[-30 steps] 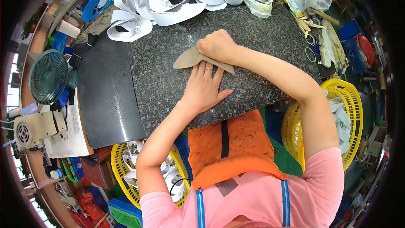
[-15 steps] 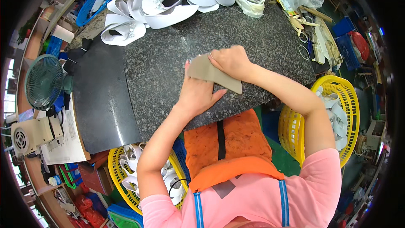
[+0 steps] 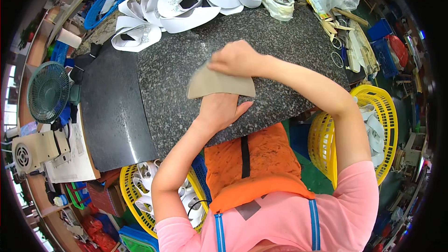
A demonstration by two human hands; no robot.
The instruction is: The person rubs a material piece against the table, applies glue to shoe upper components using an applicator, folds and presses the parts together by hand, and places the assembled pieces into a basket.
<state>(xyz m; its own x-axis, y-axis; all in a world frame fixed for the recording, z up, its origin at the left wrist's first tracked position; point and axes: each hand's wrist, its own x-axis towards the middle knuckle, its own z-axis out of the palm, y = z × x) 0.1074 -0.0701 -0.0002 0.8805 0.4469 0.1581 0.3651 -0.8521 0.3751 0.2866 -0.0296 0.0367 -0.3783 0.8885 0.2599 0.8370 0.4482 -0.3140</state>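
Observation:
A flat beige half-moon piece [image 3: 221, 84] of sheet material, leather-like, lies over the fingers of my left hand [image 3: 218, 111] near the front of the dark stone tabletop [image 3: 177, 60]. That hand rests low and flat, its thumb stretched out to the right; its other fingers are hidden under the piece. My right hand [image 3: 235, 59] is closed at the far edge of the same piece, fingers curled and slightly blurred.
White looped shoe-upper-like pieces [image 3: 186, 9] with glittering patches lie along the far edge. A white tub [image 3: 280, 4] stands beside them. Black sheet [image 3: 112, 107] covers the left side. Yellow baskets [image 3: 387, 126] of white pieces flank me. A green fan [image 3: 48, 92] stands at left.
The beige piece has shifted left and turned, so its straighter edge now lies across my left hand. My right hand has moved left and slightly away from me along its far edge.

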